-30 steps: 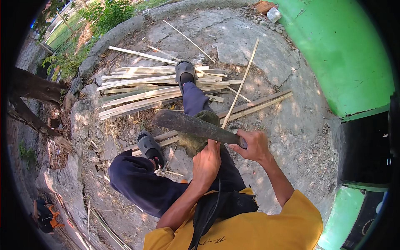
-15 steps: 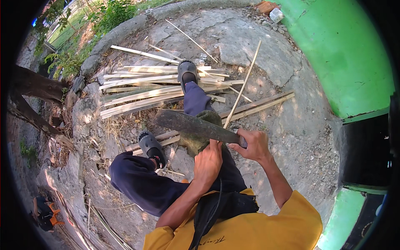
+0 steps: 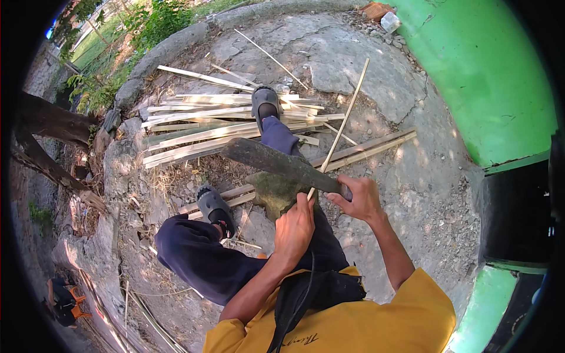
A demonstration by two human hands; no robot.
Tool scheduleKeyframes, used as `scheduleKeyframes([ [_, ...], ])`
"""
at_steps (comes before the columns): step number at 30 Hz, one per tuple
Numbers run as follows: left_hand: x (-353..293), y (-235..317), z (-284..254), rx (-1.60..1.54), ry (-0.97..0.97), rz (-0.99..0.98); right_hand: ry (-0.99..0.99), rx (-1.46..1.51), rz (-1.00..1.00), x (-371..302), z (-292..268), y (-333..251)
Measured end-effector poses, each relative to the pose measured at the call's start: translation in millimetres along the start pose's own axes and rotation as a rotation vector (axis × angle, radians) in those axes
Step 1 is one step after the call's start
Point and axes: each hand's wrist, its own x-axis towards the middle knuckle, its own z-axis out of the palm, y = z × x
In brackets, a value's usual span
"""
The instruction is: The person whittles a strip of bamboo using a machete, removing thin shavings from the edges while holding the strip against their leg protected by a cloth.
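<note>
My right hand [image 3: 360, 201] grips the handle of a machete [image 3: 265, 162], its dark, broad blade reaching left across my thigh. Between the closed fingers of my left hand [image 3: 295, 228] is the near end of a thin bamboo strip [image 3: 344, 126]. The strip slants away up and to the right, crossing the blade close to the handle; whether the edge touches it I cannot tell. A greenish-brown, rough-looking pad [image 3: 272, 193] lies by my leg under the blade, partly hidden by it.
Split bamboo slats [image 3: 200, 132] lie piled ahead, with one of my grey clogs [image 3: 265, 100] on them. Longer slats [image 3: 376, 147] extend right. A tree trunk [image 3: 53, 120] stands left, a green wall [image 3: 488, 76] right. A person [image 3: 59, 300] is at the lower left edge.
The machete's blade has tilted, its tip rising away from me, and my right hand has moved slightly right. More of the strip's near end now shows above my left hand.
</note>
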Motion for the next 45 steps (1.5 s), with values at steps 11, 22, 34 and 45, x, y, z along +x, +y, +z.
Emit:
scheduleKeyframes([
  [11, 3, 1, 0, -0.027, 0.031, 0.001, 0.021, -0.075, -0.044, 4, 0, 2],
  [22, 1, 1, -1, 0.007, -0.005, -0.019, -0.004, -0.072, -0.023, 3, -7, -5],
  [34, -1, 3, -5, 0.013, -0.021, -0.048, -0.05, -0.09, -0.036, -1, -9, -7],
  [45, 0, 2, -4, 0.017, -0.037, -0.064, 0.02, 0.034, 0.003, 14, -10, 7],
])
